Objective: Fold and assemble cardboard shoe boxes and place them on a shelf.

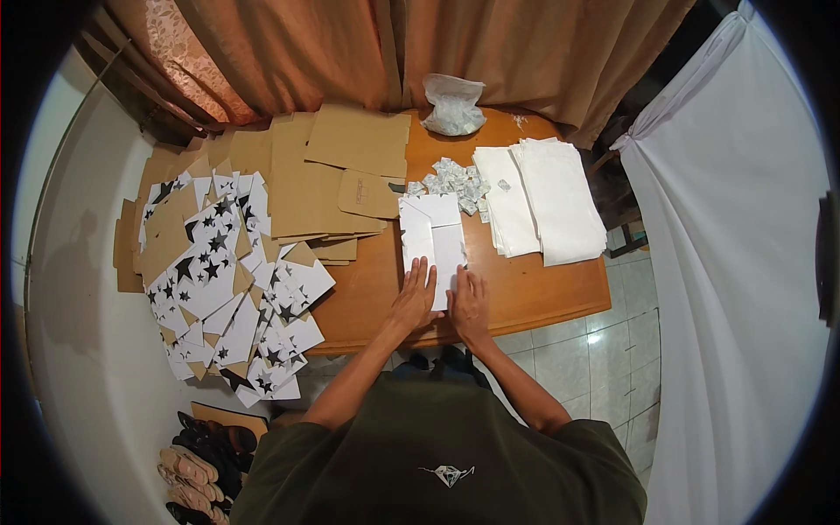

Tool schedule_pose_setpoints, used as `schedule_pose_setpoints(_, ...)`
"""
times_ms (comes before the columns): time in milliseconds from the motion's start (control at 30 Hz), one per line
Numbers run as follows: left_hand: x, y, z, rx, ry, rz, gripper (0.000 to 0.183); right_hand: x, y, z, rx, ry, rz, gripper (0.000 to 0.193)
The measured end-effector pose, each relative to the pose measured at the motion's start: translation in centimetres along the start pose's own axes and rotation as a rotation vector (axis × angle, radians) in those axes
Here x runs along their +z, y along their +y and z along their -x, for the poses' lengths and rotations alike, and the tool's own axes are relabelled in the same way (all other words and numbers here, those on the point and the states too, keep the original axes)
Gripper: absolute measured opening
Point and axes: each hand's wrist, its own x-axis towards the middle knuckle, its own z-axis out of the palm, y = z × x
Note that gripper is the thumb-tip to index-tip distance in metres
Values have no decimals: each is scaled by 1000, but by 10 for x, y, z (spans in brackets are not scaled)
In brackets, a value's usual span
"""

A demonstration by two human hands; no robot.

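A white folded paper or card piece point(419, 234), with flaps and creases on its upper part, lies at the table's front middle. My left hand point(415, 293) rests flat on its lower left part, fingers stretched out and slightly apart. My right hand point(470, 302) is at the lower right edge of the piece, its fingers loosely extended and pointing away from me. Just beyond the piece, a loose pile of small square whitish packets point(455, 181) is spread on the table. Whatever is under the white piece is hidden.
Brown cardboard sheets point(302, 188) are stacked at the back left. Star-printed white card pieces point(210, 262) heap over the left side. White flat stacks point(560, 201) lie at right. A clear plastic bag point(453, 103) stands at the back of the wooden table point(551, 293).
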Motion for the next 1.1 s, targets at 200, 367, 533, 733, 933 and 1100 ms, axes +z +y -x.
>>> schedule_pose_setpoints(200, -5, -3, 2, 13, 9, -61, 108, -1, 7, 6, -36, -163, -38, 57)
schedule_pose_setpoints(367, -12, 5, 1, -243, 365, -18, 100, -2, 22, -21, 376, -118, -532, 68)
schedule_pose_setpoints(533, -4, -5, -19, -527, 293, 321, 103, 36, 70, -37, 473, -438, -784, 61)
schedule_pose_setpoints(733, -38, 21, -7, -366, 466, 409, 110, -16, 49, -61, 427, -369, -786, 69)
schedule_pose_setpoints(933, -101, 58, -7, -35, 687, 781, 102, -55, 44, -88, 211, -11, -1028, 80)
schedule_pose_setpoints(1100, -83, 16, -13, 183, 720, 941, 96, -61, 58, -96, 159, -12, -1576, 67)
